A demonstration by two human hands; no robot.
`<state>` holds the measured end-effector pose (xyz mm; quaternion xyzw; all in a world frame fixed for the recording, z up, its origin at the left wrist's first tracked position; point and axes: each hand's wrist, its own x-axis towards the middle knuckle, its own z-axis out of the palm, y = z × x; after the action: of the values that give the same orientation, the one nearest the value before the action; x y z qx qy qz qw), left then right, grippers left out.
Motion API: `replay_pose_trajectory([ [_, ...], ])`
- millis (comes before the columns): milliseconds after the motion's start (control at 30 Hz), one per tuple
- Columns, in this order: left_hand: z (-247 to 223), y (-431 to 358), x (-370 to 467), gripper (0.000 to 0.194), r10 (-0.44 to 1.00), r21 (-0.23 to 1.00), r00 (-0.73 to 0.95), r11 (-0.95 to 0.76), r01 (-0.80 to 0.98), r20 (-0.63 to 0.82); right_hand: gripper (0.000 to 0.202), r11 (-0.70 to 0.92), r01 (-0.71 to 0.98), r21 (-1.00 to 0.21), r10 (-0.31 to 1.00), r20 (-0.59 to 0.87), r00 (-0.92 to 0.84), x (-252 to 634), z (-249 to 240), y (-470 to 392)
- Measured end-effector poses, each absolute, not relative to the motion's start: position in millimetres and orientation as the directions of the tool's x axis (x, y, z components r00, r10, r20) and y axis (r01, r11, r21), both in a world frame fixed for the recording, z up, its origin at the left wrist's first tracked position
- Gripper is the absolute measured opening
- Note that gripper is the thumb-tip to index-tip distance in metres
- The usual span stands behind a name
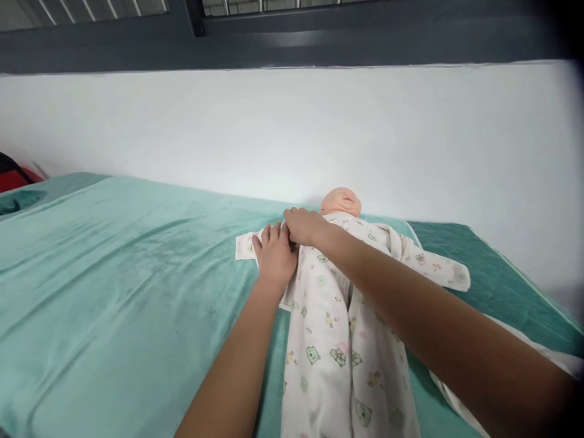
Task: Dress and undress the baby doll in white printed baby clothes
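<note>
A baby doll point(341, 201) lies on its back with its head toward the wall. White baby clothes point(319, 340) printed with green bears cover its body, with long legs stretching toward me. My left hand point(276, 255) rests flat on the sleeve at the left side, fingers spread. Just above it, my right hand point(305, 226) reaches across the doll's chest, its fingers curled over the cloth at the left shoulder. The hands meet there, and the right fingertips are partly hidden. The other sleeve point(438, 267) extends to the right.
A light green sheet point(137, 292) with soft creases covers the surface, over a darker green cloth point(465, 249) at the right. White fabric point(456, 389) lies under my right forearm. Behind stands a white wall point(228, 128); a red and black item point(16, 173) is at far left.
</note>
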<state>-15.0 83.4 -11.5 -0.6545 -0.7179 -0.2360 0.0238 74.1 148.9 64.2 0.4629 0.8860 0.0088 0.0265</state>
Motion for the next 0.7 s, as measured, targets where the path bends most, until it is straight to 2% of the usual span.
replay_pose_trajectory([
  [167,-8.9,81.1,-18.0,0.058,0.924,0.288,-0.126,0.018,0.957,0.360,0.040,0.567,0.823,0.032,0.822,-0.096,-0.562,83.6,69.3,147.8],
  [433,0.0,74.9,-23.7,0.056,0.916,0.277,-0.123,0.014,0.961,0.381,0.039,0.610,0.791,0.049,0.792,-0.025,-0.610,116.0,84.8,142.9],
  [700,0.1,74.8,-27.6,0.048,0.937,0.296,-0.179,0.087,0.951,0.300,0.036,0.589,0.806,0.054,0.804,0.063,-0.592,152.1,100.2,140.8],
])
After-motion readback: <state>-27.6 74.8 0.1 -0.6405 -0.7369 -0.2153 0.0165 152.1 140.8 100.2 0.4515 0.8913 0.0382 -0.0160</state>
